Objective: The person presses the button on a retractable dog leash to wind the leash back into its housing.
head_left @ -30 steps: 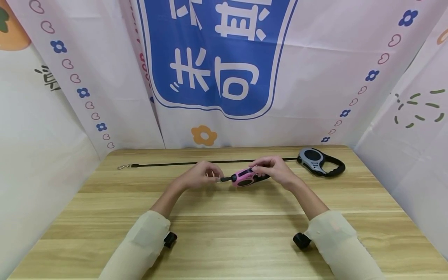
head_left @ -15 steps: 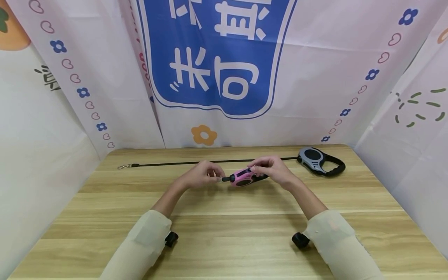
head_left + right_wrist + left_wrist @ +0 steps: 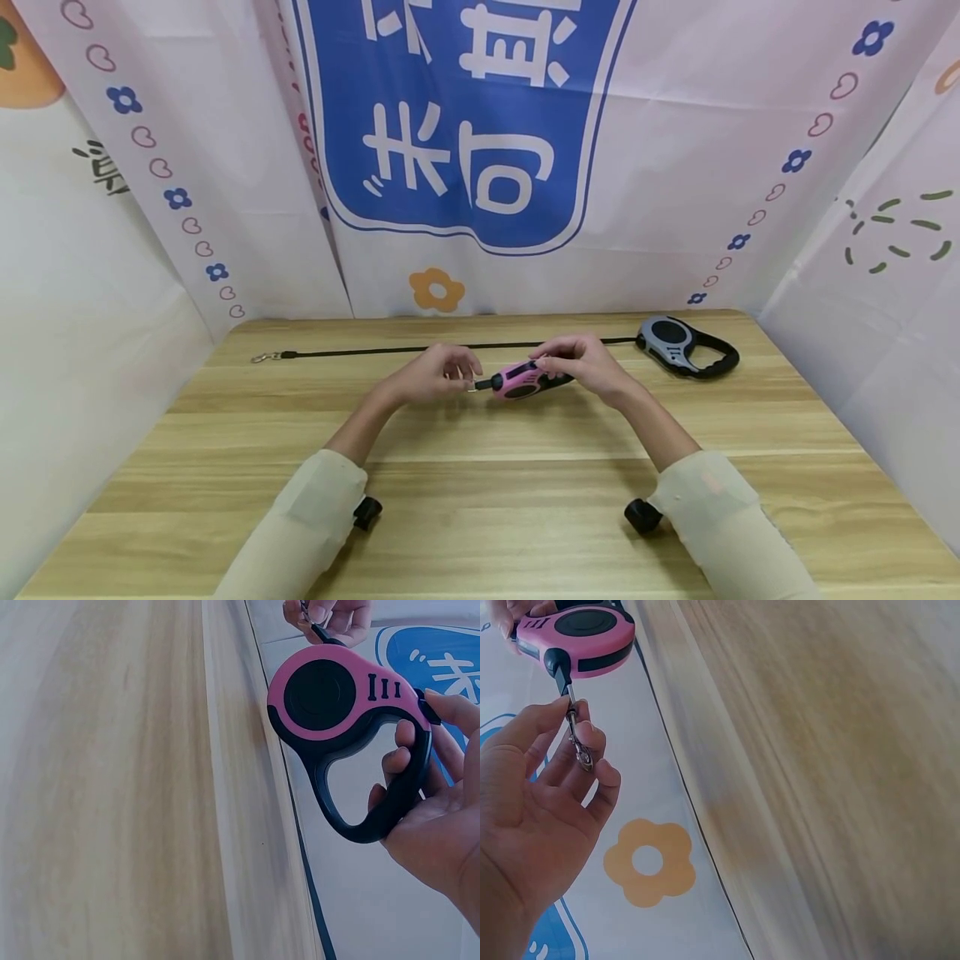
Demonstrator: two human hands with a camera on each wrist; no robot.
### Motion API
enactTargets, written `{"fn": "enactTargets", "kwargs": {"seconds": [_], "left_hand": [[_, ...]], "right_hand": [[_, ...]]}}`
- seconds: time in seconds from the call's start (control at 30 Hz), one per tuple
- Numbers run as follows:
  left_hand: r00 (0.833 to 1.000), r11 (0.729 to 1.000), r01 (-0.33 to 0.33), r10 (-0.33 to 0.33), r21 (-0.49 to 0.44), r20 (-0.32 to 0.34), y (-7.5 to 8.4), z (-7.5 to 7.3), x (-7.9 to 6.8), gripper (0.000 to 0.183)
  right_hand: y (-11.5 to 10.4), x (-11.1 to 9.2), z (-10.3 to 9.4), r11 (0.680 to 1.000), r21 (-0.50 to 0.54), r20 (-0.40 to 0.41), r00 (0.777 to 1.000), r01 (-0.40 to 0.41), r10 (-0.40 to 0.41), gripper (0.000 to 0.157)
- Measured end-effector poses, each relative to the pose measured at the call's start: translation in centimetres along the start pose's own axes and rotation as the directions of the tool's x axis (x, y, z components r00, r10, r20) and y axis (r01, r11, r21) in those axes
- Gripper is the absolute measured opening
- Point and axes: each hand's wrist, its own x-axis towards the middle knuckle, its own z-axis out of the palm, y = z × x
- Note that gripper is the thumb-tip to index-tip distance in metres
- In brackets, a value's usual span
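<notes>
A pink and black retractable dog leash [image 3: 321, 694] is held up between both hands over the table. My right hand [image 3: 583, 367] grips its black loop handle [image 3: 411, 776], fingers curled through the loop. In the right wrist view the thumb lies at the black button [image 3: 427, 707] on top of the handle. My left hand [image 3: 438, 373] pinches the metal snap hook [image 3: 579, 742] at the leash's end between thumb and fingers. Only a short piece of black strap [image 3: 560, 673] shows between the hook and the pink casing.
Behind the hands, a grey and black retractable leash [image 3: 670, 335] lies at the table's back right. Its black cord [image 3: 367, 352] stretches left along the back to a metal hook [image 3: 266, 357]. Printed cloth [image 3: 667, 208] hangs behind the wooden table [image 3: 495, 500].
The pink leash has shifted very slightly left in the right hand. Both hands keep nearly the same place and the same hold; the grey leash stays where it lies.
</notes>
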Motion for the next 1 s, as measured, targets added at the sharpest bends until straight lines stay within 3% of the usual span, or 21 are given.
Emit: {"fn": "enactTargets", "kwargs": {"seconds": [0.3,1.0], "left_hand": [[1.0,1.0,-0.001,0.001,-0.003,0.015,-0.11,0.07,-0.1,0.01],[1.0,1.0,0.003,-0.003,0.012,0.029,-0.3,0.36,0.04,0.01]], "right_hand": [[0.02,0.0,0.07,1.0,0.003,0.004,1.0,0.007,-0.007,0.025],[0.1,-0.3,0.09,0.999,-0.036,0.0,1.0,0.026,-0.027,0.021]]}}
